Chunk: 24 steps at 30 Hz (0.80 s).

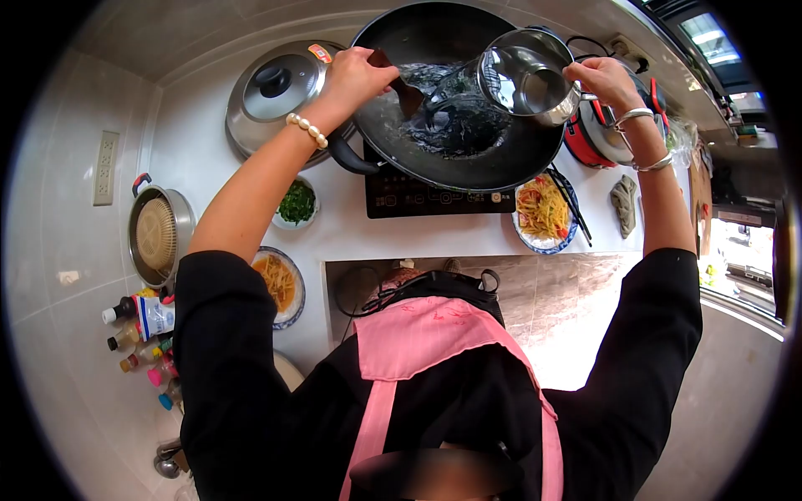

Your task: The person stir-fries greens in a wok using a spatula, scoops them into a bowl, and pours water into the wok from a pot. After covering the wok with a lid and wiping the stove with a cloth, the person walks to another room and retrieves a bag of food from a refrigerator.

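Near me, close to my pink apron (418,334), a plate (299,288) of orange shreds (274,282) sits left of the wok (522,159) and closer to me. A bowl of chopped greens (297,203) is also on that side. On the wok's near right side there is a plate of yellow shreds (543,209) with chopsticks (575,209) on its edge. The wok sits over the black stove (434,203), and its lid (271,104) is off, to its left.

My left hand (361,75) grips a brown spatula (408,98) inside the wok. My right hand (606,82) holds the shiny pot (535,96), tipped over the wok's right side.

There is water (459,129) in the wok, all stirred up, so I think the pouring is well along. I can't tell how much is left in the pot. The greens are cut, but they look not yet used. The shreds are on plates, out of the wok.
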Each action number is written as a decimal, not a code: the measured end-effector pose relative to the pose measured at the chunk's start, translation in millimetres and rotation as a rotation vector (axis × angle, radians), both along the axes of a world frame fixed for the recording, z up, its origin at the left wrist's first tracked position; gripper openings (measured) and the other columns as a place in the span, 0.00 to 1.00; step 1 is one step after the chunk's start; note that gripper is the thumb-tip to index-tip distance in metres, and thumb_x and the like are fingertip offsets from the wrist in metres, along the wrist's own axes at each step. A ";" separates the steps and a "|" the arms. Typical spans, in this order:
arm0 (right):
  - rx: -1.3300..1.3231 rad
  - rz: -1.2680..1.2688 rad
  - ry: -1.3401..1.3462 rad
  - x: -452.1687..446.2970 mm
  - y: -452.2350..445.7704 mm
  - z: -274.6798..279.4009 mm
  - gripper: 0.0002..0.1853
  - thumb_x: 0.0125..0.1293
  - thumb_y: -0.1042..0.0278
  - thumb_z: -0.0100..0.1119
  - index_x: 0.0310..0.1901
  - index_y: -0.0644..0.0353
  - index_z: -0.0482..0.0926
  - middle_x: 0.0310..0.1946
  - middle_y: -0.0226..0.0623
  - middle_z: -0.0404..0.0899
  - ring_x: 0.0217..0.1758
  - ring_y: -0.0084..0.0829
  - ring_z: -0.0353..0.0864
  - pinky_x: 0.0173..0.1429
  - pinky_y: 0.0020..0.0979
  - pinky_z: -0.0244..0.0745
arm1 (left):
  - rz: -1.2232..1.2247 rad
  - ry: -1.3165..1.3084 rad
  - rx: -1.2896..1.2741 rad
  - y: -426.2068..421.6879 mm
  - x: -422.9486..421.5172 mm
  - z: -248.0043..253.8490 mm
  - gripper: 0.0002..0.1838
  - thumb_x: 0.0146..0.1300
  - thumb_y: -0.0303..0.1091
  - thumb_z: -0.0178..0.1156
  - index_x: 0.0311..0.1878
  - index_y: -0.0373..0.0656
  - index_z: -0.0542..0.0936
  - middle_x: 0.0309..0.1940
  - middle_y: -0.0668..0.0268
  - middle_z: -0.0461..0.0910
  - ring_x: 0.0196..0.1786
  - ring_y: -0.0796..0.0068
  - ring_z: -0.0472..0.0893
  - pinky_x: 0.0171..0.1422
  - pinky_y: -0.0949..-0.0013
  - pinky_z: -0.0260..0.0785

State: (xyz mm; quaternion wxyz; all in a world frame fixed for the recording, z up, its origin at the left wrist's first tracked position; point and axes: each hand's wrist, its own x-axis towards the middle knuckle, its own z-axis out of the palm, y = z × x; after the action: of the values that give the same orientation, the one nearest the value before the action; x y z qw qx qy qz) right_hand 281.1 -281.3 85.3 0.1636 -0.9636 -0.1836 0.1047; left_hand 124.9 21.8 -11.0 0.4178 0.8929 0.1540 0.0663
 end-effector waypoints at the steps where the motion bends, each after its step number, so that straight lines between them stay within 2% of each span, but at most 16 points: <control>1: 0.004 -0.002 -0.010 -0.2 -0.4 1.1 0.23 0.43 0.46 0.56 0.26 0.61 0.81 0.19 0.32 0.75 0.23 0.25 0.72 0.31 0.28 0.66 | -0.007 -0.012 0.011 -0.3 -0.8 0.4 0.13 0.46 0.38 0.58 0.26 0.35 0.79 0.20 0.62 0.80 0.24 0.78 0.81 0.33 0.77 0.72; 9: -0.036 0.048 -0.135 -0.2 -1.2 11.1 0.20 0.43 0.48 0.55 0.26 0.59 0.82 0.19 0.36 0.77 0.25 0.29 0.75 0.33 0.27 0.68 | -0.052 -0.113 0.165 -5.2 -7.1 10.4 0.13 0.44 0.40 0.56 0.28 0.42 0.80 0.18 0.64 0.79 0.25 0.69 0.79 0.35 0.70 0.70; 15: -0.176 0.091 -0.199 -7.5 3.8 27.2 0.20 0.43 0.47 0.54 0.27 0.55 0.83 0.22 0.37 0.79 0.28 0.34 0.78 0.37 0.30 0.70 | -0.068 -0.170 0.230 -4.2 -3.6 -2.3 0.12 0.45 0.38 0.56 0.28 0.40 0.80 0.19 0.63 0.79 0.25 0.71 0.79 0.33 0.72 0.69; 18: -0.211 0.081 -0.219 -10.6 5.7 30.6 0.20 0.43 0.46 0.53 0.29 0.53 0.83 0.24 0.37 0.80 0.30 0.35 0.78 0.39 0.31 0.70 | -0.063 -0.171 0.143 -7.2 -7.0 3.2 0.14 0.42 0.41 0.57 0.28 0.41 0.80 0.25 0.55 0.79 0.32 0.55 0.79 0.40 0.64 0.72; 21: -0.091 0.143 -0.358 -9.5 1.3 22.2 0.21 0.46 0.47 0.53 0.20 0.61 0.77 0.13 0.35 0.70 0.20 0.28 0.70 0.29 0.29 0.64 | -0.075 -0.184 0.235 -6.3 -6.4 0.6 0.11 0.45 0.38 0.56 0.27 0.40 0.80 0.18 0.65 0.79 0.24 0.74 0.79 0.33 0.74 0.69; 24: -0.148 0.129 -0.337 -11.0 2.5 29.0 0.21 0.46 0.47 0.53 0.21 0.60 0.78 0.15 0.37 0.72 0.22 0.30 0.72 0.31 0.31 0.66 | -0.077 -0.186 0.213 -6.1 -5.2 -1.9 0.11 0.45 0.37 0.56 0.27 0.40 0.80 0.18 0.65 0.79 0.24 0.75 0.79 0.32 0.75 0.69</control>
State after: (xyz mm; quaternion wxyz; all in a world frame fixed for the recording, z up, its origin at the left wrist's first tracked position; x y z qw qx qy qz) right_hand 270.1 -278.9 114.3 0.0520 -0.9632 -0.2615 -0.0344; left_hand 119.7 15.7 -12.8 0.3353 0.9275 0.0726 0.1486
